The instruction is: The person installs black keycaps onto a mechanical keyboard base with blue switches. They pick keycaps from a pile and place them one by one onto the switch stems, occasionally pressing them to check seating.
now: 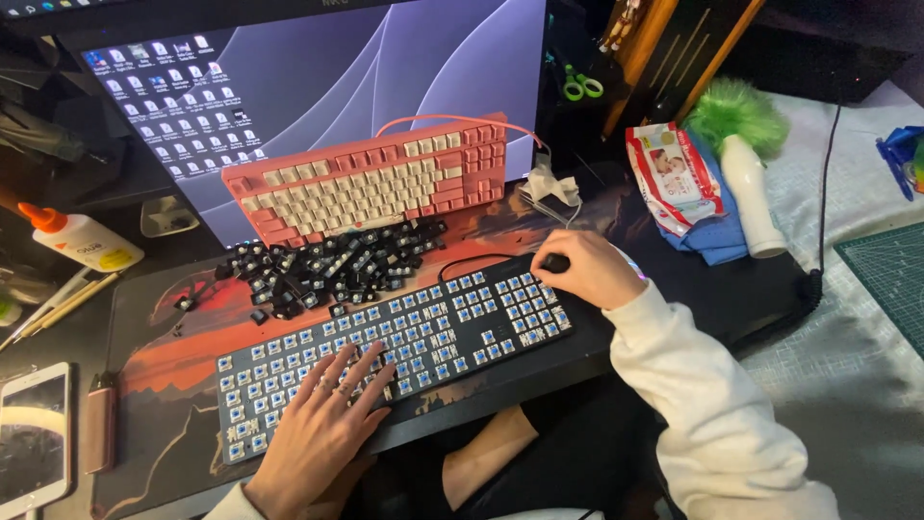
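A black keyboard (452, 318) with bare blue switches and no keycaps lies slanted on a dark desk mat (173, 347). My left hand (322, 424) rests flat on its lower left part, fingers spread over the switches. My right hand (582, 270) is closed over the keyboard's upper right corner, with a small dark object at its fingertips; what it is I cannot tell. A heap of loose black keycaps (318, 265) lies just behind the keyboard. A pink and cream keyboard (371, 183) leans against the monitor (318, 77).
A glue bottle (82, 241), pencils and a white phone (34, 433) lie at the left. A wipes packet (674, 173), white bottle (756, 197), green fluffy duster (736, 111) and blue cloth sit at the right, near a green cutting mat (890, 274).
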